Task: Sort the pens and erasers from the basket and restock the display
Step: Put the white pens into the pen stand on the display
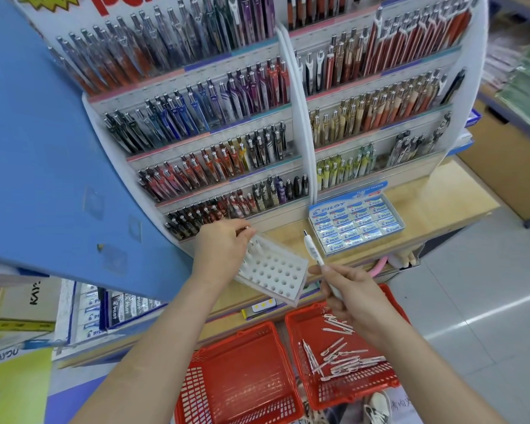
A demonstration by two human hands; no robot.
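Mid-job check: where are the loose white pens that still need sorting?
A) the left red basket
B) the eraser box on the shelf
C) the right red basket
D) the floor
C: the loose white pens lie scattered in the right red basket, while the left red basket shows no pens.

Pale grey tiled floor [471, 301], glossy, showing bright light reflections. Light wooden table [441, 200] at centre. Blue panel [43, 148] at left. Cardboard box [508, 166] at right.
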